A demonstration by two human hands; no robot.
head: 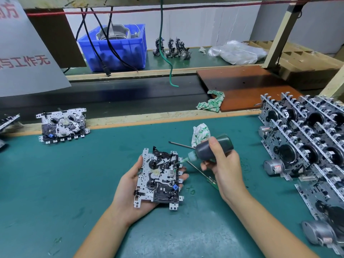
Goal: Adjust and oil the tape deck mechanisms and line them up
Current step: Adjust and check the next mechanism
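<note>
My left hand (130, 185) lies palm up, fingers curled round the edges of the tape deck mechanism (160, 176) above the green mat (55, 183). My right hand (223, 161) grips the oil bottle (210, 148) — nozzle touching the mechanism's upper right edge.

Readable text, one item: grey hanging sign (28, 47), upper left of the frame, printed in red Chinese characters. The top line is cut by the frame edge; only "方" reads there, at the very top left. The lower line shows "与工作无", with the character before it cropped away. A small red label sits on a silver motor (275, 167) at right of the frame, too small to read.
</note>
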